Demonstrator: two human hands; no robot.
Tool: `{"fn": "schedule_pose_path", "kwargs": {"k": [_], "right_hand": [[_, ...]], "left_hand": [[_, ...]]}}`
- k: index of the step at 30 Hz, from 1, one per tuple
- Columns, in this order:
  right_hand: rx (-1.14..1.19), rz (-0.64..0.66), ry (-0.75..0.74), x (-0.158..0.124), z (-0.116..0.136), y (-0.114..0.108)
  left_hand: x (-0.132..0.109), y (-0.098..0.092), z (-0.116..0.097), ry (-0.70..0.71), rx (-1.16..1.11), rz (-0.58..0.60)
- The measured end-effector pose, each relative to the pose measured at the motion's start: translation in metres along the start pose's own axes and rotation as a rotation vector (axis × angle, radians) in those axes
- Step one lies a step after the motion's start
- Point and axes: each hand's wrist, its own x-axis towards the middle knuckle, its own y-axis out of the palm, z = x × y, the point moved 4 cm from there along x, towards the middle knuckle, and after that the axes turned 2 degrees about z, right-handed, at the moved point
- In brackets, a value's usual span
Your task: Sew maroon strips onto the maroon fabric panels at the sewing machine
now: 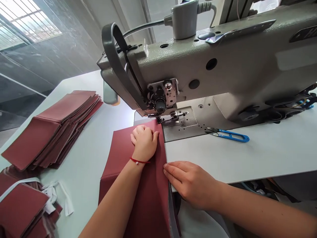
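The left hand (pixel 144 142), loosely curled, is pressing the maroon panel (pixel 138 185) flat on the bench (pixel 260 155) just near the presser foot (pixel 170 116). The right hand (pixel 190 183), fingers flat and grasping nothing, is steadying its right edge. Seam feeding seems underway; the next move likely calls for keeping that edge straight.

two hands (pixel 145 142) (pixel 190 183), one sewing machine (pixel 223 62), one blue thread snips (pixel 230 135), two fabric stacks (pixel 54 129) (pixel 22 205).
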Motion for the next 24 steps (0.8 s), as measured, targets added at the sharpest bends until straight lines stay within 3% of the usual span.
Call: {"fn": "schedule_pose_path", "kwargs": {"k": [3,5,9,12,24], "right_hand": [[0.006,0.022,0.001,0.001,0.0,-0.001],[0.007,0.022,0.021,0.002,0.001,-0.001],[-0.027,-0.003,0.044,0.0,0.003,-0.001],[-0.056,-0.015,0.036,-0.004,0.006,0.001],[-0.106,-0.066,0.008,-0.008,0.009,0.002]], "left_hand": [[-0.013,-0.006,0.001,0.025,-0.007,-0.1],[-0.033,-0.013,0.002,0.147,-0.052,-0.138],[-0.085,-0.019,0.006,0.488,-0.234,0.047],[-0.106,-0.019,0.014,0.541,-0.235,0.064],[-0.111,-0.014,0.015,0.592,-0.13,-0.047]]}}
